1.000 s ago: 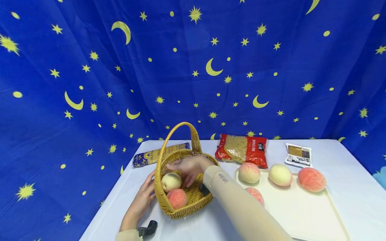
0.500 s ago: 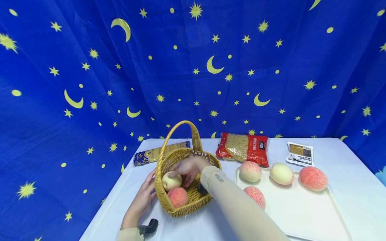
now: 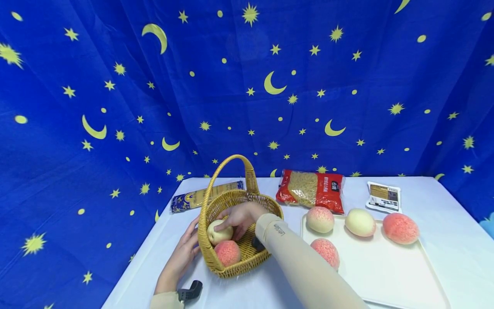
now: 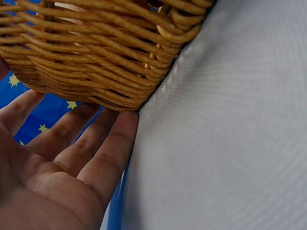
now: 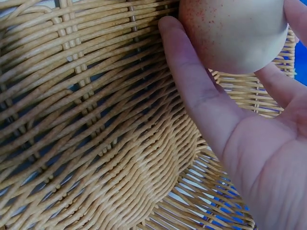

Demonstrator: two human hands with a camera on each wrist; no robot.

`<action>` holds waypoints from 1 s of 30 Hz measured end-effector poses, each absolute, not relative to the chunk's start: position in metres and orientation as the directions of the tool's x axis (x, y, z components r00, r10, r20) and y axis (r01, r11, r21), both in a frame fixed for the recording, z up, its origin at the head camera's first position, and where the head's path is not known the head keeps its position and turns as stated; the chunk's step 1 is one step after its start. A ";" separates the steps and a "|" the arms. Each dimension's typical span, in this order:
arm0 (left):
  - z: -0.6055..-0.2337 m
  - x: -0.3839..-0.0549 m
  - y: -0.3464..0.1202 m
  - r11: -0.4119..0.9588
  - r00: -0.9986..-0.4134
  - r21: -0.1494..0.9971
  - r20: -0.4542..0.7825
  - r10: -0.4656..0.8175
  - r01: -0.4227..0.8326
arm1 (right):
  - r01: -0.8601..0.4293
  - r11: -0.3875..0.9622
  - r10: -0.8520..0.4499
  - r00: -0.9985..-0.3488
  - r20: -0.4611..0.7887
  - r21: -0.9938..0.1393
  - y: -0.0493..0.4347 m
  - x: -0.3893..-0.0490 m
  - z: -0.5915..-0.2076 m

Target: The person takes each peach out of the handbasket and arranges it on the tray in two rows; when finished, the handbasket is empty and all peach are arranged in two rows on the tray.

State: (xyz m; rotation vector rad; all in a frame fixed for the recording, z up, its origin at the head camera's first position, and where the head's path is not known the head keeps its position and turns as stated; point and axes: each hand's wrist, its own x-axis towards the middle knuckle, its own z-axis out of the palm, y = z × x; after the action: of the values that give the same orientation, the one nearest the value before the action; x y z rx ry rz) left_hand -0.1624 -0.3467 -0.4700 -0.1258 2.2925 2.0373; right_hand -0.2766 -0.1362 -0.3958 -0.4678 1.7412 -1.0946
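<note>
In the head view a wicker basket point(image 3: 247, 271) with a tall arched handle stands left of centre on the white table. My right hand point(image 3: 244, 216) reaches inside and grips a pale peach point(image 3: 218, 236). From the right wrist, the thumb and fingers point(image 5: 192, 72) show around this peach, whose skin has red specks on one side. A pinkish-red peach point(image 3: 227, 253) lies beside it in the basket. My left hand point(image 3: 184, 251) is at the basket's left side. In the left wrist view its extended fingers point(image 4: 108, 158) touch the woven wall low down, near the tablecloth.
A white tray point(image 3: 397, 274) on the right bears several peaches, among them a red one point(image 3: 400, 228) and a pale one point(image 3: 360, 222). Behind lie a red pasta bag point(image 3: 311, 191), a blue-and-yellow packet point(image 3: 189, 201) and a small white packet point(image 3: 384, 197). A starry blue curtain point(image 3: 231, 94) backs the table.
My right hand has moved left inside the basket, from beside the pale peach to around it. My left hand stays at the basket's side. The view has shifted slightly.
</note>
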 end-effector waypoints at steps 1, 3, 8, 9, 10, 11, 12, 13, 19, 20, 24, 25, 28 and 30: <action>-0.470 -0.162 -0.347 0.116 -0.994 0.987 -0.107 -0.012 -0.108 | 0.171 0.513 -0.727 -0.435 -0.531 -0.841 -0.136 -0.276 -0.396; -0.471 -0.163 -0.347 0.120 -0.994 0.987 -0.105 -0.009 -0.105 | 0.167 0.502 -0.738 -0.428 -0.521 -0.849 -0.137 -0.276 -0.396; -0.470 -0.163 -0.347 0.119 -0.994 0.987 -0.109 -0.009 -0.109 | 0.116 0.491 -0.755 -0.438 -0.488 -0.863 -0.137 -0.276 -0.397; -0.470 -0.163 -0.347 0.119 -0.994 0.987 -0.110 -0.010 -0.111 | 0.098 0.492 -0.758 -0.442 -0.481 -0.865 -0.137 -0.276 -0.397; -0.470 -0.163 -0.347 0.120 -0.994 0.987 -0.111 -0.009 -0.112 | 0.082 0.492 -0.760 -0.445 -0.474 -0.867 -0.137 -0.276 -0.397; -0.470 -0.163 -0.347 0.120 -0.993 0.986 -0.114 -0.010 -0.114 | 0.064 0.493 -0.762 -0.449 -0.466 -0.868 -0.137 -0.277 -0.397; -0.470 -0.163 -0.347 0.123 -0.993 0.985 -0.117 -0.012 -0.118 | 0.048 0.492 -0.766 -0.451 -0.458 -0.869 -0.137 -0.276 -0.397; -0.470 -0.163 -0.347 0.126 -0.992 0.984 -0.122 -0.015 -0.123 | 0.029 0.494 -0.768 -0.455 -0.451 -0.869 -0.137 -0.276 -0.397; -0.469 -0.164 -0.346 0.129 -0.991 0.983 -0.130 -0.028 -0.132 | -0.015 0.502 -0.761 -0.483 -0.433 -0.865 -0.132 -0.276 -0.392; -0.469 -0.164 -0.346 0.127 -0.992 0.983 -0.127 -0.026 -0.129 | -0.020 0.504 -0.757 -0.492 -0.431 -0.863 -0.130 -0.276 -0.390; -0.469 -0.164 -0.346 0.123 -0.992 0.984 -0.124 -0.022 -0.126 | -0.043 0.515 -0.743 -0.519 -0.421 -0.856 -0.120 -0.280 -0.385; -0.469 -0.164 -0.346 0.124 -0.992 0.984 -0.125 -0.020 -0.126 | -0.053 0.518 -0.741 -0.526 -0.417 -0.854 -0.117 -0.281 -0.384; -0.469 -0.163 -0.346 0.125 -0.992 0.984 -0.128 -0.021 -0.130 | -0.076 0.524 -0.739 -0.537 -0.408 -0.848 -0.110 -0.285 -0.381; -0.469 -0.163 -0.346 0.128 -0.991 0.983 -0.131 -0.022 -0.133 | -0.095 0.527 -0.736 -0.547 -0.398 -0.845 -0.104 -0.288 -0.378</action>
State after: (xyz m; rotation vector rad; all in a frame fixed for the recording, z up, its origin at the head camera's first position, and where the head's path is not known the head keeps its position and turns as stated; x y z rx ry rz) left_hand -0.1632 -0.3455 -0.4686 -0.1582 2.2953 2.0142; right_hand -0.2877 -0.1043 -0.3782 -0.6757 1.9781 -1.0319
